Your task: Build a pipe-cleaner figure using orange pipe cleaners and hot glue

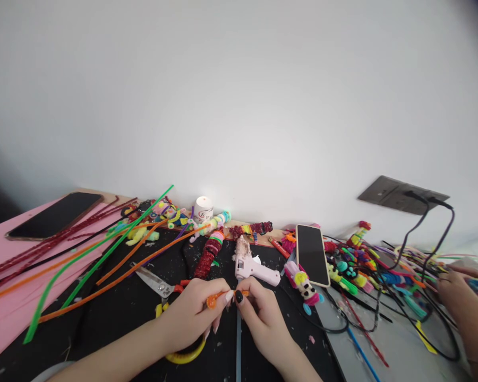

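My left hand [197,313] pinches a short orange pipe cleaner [212,302], which looks coiled or bent at its left end. The fingertips of my right hand [261,310] close on the other end, nearly touching those of the left. Just beyond the hands lies a pale pink hot glue gun [258,271], its nozzle end toward the wall. Scissors [155,280] with red and yellow handles rest partly hidden under my left hand and forearm. A dark red wrapped pipe-cleaner roll [210,255] lies behind that hand.
Long green pipe cleaners [99,265] and orange ones cross the pink sheet [8,318] at left. A phone [313,254] leans at the back, near a pipe-cleaner doll [304,286]. Black cables [448,233] run from the wall socket [398,195]. Another person's hand [460,297] is far right.
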Demonstrator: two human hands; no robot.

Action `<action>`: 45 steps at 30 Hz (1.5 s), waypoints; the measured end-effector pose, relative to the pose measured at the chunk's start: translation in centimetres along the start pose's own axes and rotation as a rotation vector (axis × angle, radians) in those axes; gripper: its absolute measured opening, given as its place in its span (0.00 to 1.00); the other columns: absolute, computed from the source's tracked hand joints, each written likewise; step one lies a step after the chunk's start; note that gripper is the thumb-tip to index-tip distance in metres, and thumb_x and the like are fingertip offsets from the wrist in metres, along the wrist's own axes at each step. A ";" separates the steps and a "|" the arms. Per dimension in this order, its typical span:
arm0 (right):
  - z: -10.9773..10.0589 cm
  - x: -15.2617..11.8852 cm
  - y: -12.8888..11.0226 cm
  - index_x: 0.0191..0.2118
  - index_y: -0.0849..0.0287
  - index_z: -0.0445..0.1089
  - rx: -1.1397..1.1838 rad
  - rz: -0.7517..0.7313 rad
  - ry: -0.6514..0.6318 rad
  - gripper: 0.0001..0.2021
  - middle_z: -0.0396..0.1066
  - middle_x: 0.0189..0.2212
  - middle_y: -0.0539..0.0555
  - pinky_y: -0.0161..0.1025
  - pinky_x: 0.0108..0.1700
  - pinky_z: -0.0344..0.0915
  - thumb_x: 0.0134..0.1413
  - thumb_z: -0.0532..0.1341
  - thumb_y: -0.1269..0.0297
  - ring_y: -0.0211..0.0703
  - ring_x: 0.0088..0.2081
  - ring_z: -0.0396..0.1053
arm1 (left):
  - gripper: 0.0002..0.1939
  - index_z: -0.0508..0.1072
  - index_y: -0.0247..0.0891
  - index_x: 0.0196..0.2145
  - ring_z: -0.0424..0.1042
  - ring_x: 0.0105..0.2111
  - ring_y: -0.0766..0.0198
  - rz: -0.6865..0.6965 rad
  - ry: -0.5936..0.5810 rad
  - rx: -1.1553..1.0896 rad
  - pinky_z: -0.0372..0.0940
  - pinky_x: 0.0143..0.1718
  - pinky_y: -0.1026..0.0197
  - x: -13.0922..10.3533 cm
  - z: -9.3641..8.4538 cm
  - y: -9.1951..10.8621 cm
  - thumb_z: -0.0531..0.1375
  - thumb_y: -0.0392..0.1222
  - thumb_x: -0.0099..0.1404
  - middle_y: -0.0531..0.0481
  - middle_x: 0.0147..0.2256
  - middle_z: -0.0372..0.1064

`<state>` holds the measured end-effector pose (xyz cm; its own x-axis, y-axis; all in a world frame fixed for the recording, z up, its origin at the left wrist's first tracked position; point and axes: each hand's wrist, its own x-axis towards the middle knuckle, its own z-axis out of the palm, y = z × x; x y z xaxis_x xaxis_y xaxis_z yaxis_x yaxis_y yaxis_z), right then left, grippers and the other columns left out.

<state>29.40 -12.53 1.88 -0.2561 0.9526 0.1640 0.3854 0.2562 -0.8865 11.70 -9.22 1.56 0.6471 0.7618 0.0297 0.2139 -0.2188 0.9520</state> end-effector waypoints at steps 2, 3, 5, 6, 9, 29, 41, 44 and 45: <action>0.0 0.1 0.0 0.31 0.59 0.61 -0.048 -0.017 0.010 0.09 0.54 0.21 0.44 0.33 0.25 0.48 0.62 0.51 0.64 0.34 0.22 0.50 | 0.17 0.61 0.39 0.26 0.59 0.13 0.72 -0.004 0.002 0.016 0.56 0.17 0.71 0.0 -0.1 0.2 0.46 0.48 0.69 0.59 0.16 0.61; 0.0 0.1 0.0 0.31 0.59 0.62 -0.068 -0.022 0.013 0.09 0.55 0.21 0.44 0.33 0.25 0.48 0.62 0.51 0.65 0.34 0.22 0.51 | 0.17 0.61 0.39 0.25 0.59 0.13 0.72 -0.006 0.004 0.019 0.56 0.17 0.71 0.0 -0.1 0.2 0.46 0.48 0.69 0.59 0.16 0.61; 0.0 0.2 0.0 0.31 0.59 0.62 -0.101 -0.032 0.017 0.08 0.57 0.22 0.45 0.33 0.25 0.49 0.62 0.51 0.66 0.35 0.23 0.52 | 0.17 0.61 0.39 0.25 0.60 0.13 0.72 -0.004 0.008 0.020 0.56 0.17 0.71 0.1 -0.1 0.2 0.46 0.48 0.69 0.58 0.16 0.61; 0.0 0.2 0.1 0.31 0.59 0.62 -0.115 -0.033 0.018 0.08 0.57 0.22 0.45 0.33 0.26 0.50 0.61 0.51 0.67 0.35 0.23 0.53 | 0.17 0.61 0.39 0.24 0.60 0.13 0.72 0.001 0.013 0.019 0.55 0.17 0.71 0.1 -0.1 0.1 0.46 0.48 0.69 0.58 0.16 0.61; 0.1 0.2 0.2 0.30 0.59 0.61 -0.149 -0.029 0.015 0.07 0.57 0.21 0.45 0.33 0.25 0.50 0.60 0.51 0.69 0.35 0.23 0.53 | 0.18 0.60 0.39 0.22 0.59 0.12 0.72 0.012 0.025 0.025 0.55 0.16 0.71 0.2 0.0 -0.3 0.47 0.46 0.69 0.58 0.15 0.60; 0.4 0.2 0.0 0.30 0.57 0.59 -0.149 0.022 0.004 0.06 0.55 0.20 0.44 0.33 0.25 0.49 0.58 0.52 0.71 0.35 0.22 0.53 | 0.18 0.60 0.39 0.20 0.59 0.12 0.72 -0.018 0.034 0.023 0.54 0.17 0.70 0.1 -0.1 -0.3 0.48 0.44 0.67 0.57 0.15 0.60; 0.2 0.2 0.5 0.30 0.58 0.59 -0.163 0.019 0.065 0.06 0.55 0.20 0.44 0.33 0.24 0.48 0.59 0.51 0.70 0.35 0.22 0.53 | 0.15 0.64 0.37 0.32 0.62 0.15 0.71 -0.064 0.058 -0.022 0.57 0.18 0.70 0.2 -0.3 -0.2 0.45 0.46 0.69 0.56 0.20 0.64; 0.2 0.2 0.3 0.30 0.58 0.60 -0.168 0.032 0.064 0.06 0.55 0.20 0.45 0.33 0.24 0.48 0.58 0.51 0.70 0.35 0.21 0.52 | 0.15 0.64 0.37 0.32 0.62 0.15 0.70 -0.076 0.063 -0.022 0.57 0.18 0.70 0.2 -0.2 -0.4 0.44 0.45 0.70 0.56 0.19 0.63; 0.3 0.2 0.2 0.30 0.58 0.60 -0.170 0.037 0.062 0.05 0.55 0.20 0.44 0.33 0.24 0.48 0.57 0.52 0.70 0.35 0.21 0.52 | 0.15 0.65 0.37 0.32 0.62 0.15 0.70 -0.082 0.068 -0.021 0.57 0.18 0.70 0.2 -0.2 -0.6 0.43 0.45 0.70 0.56 0.19 0.63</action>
<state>29.20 -12.35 1.60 -0.1857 0.9690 0.1632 0.5397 0.2394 -0.8071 11.59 -8.80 1.10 0.5771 0.8162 -0.0284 0.2480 -0.1420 0.9583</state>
